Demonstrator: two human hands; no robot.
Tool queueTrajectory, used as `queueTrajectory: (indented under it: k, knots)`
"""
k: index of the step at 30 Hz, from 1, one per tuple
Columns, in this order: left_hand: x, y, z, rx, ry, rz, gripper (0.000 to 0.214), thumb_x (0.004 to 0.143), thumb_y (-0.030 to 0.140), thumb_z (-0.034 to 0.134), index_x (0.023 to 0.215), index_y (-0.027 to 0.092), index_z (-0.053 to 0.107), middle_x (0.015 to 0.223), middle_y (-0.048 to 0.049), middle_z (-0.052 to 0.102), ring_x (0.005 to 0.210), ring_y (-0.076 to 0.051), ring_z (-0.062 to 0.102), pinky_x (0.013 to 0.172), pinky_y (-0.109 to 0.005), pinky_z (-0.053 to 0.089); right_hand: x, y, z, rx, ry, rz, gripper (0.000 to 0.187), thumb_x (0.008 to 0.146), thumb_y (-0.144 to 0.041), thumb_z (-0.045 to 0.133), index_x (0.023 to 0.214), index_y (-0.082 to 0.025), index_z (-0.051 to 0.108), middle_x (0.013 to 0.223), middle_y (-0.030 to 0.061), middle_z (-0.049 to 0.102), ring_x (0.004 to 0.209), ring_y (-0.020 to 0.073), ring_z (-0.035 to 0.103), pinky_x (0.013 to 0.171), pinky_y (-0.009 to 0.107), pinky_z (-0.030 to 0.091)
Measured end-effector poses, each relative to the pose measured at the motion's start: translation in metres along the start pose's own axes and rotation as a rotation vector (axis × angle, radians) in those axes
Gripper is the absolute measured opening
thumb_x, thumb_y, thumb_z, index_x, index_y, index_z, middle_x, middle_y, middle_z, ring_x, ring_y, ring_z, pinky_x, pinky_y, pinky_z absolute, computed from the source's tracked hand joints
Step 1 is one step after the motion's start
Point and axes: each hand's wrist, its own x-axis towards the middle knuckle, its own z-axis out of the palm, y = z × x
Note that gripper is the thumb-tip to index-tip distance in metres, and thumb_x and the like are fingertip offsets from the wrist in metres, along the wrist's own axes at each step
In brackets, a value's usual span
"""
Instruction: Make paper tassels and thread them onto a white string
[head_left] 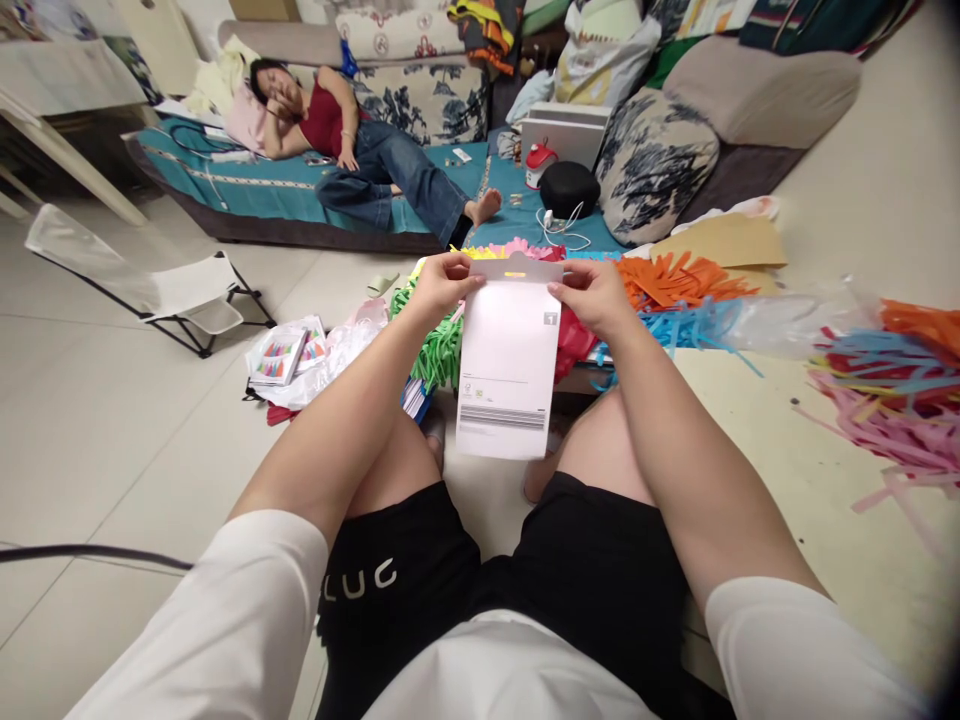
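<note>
I hold a flat white paper packet (508, 365) upright in front of me, its barcode and small print toward the camera. My left hand (441, 285) pinches its top left corner. At the top right corner my right hand (592, 292) is closed on the grey header flap with the hang slot. The packet hangs over my knees. Behind it lie fringed paper strips: green (439, 350) under my left wrist, orange (675, 280) and blue (690, 325) past my right hand.
More pink, red and blue strips (892, 390) lie at the right. Packets of coloured paper (289, 355) sit on the tiled floor at left, near a low white folding chair (150, 285). A person lies on the teal mattress (270, 195) beyond. A black cable (90, 552) crosses the floor at lower left.
</note>
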Motion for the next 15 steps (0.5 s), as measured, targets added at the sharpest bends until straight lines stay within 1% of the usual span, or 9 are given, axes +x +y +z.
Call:
queueTrajectory:
  k: [3,6,8,10,13,15]
  knots:
    - [-0.002,0.002,0.001,-0.085,0.003,-0.099,0.024,0.074,0.008,0.095,0.091,0.018,0.083,0.088,-0.0061,0.082,0.068,-0.014,0.068,0.071,-0.030,0.053,0.000,-0.003,0.003,0.080,0.086,0.038,0.036,0.066,-0.023,0.105,0.098,-0.021,0.089,0.100,0.0068,0.089,0.096,0.0259,0.083,0.101,0.046,0.071]
    - [-0.003,0.002,0.001,-0.095,-0.055,-0.162,0.032,0.073,0.010,0.095,0.103,0.020,0.088,0.084,-0.0042,0.081,0.064,-0.014,0.067,0.065,-0.028,0.053,0.001,-0.003,0.005,0.112,0.104,0.077,0.036,0.058,-0.022,0.108,0.088,-0.021,0.088,0.093,0.0047,0.089,0.094,0.0249,0.083,0.099,0.044,0.073]
    - [-0.004,0.000,-0.001,-0.087,-0.102,-0.163,0.035,0.073,0.011,0.094,0.106,0.021,0.091,0.081,-0.0032,0.080,0.062,-0.013,0.066,0.061,-0.026,0.052,0.000,-0.003,0.005,0.151,0.074,0.115,0.040,0.051,-0.025,0.111,0.083,-0.022,0.087,0.088,0.0036,0.088,0.093,0.0252,0.082,0.093,0.043,0.074]
    - [-0.004,-0.003,-0.003,-0.079,-0.128,-0.142,0.036,0.073,0.011,0.093,0.107,0.022,0.093,0.081,-0.0030,0.080,0.063,-0.014,0.067,0.060,-0.026,0.054,-0.002,-0.005,0.005,0.210,0.014,0.166,0.045,0.047,-0.027,0.113,0.084,-0.021,0.087,0.089,0.0044,0.088,0.093,0.0258,0.083,0.089,0.042,0.074]
    - [-0.004,-0.006,-0.006,-0.079,-0.104,-0.110,0.031,0.073,0.011,0.096,0.102,0.023,0.094,0.085,-0.0049,0.081,0.071,-0.018,0.074,0.068,-0.032,0.063,-0.006,-0.009,0.002,0.269,-0.095,0.230,0.048,0.050,-0.027,0.112,0.093,-0.021,0.091,0.095,0.0068,0.090,0.092,0.0261,0.084,0.085,0.041,0.074]
    - [-0.003,-0.008,-0.007,-0.086,-0.097,-0.106,0.023,0.073,0.010,0.098,0.093,0.021,0.093,0.086,-0.0073,0.081,0.078,-0.021,0.077,0.074,-0.037,0.067,-0.008,-0.011,0.002,0.266,-0.150,0.252,0.046,0.053,-0.024,0.109,0.096,-0.020,0.094,0.096,0.0086,0.090,0.089,0.0259,0.084,0.084,0.040,0.074]
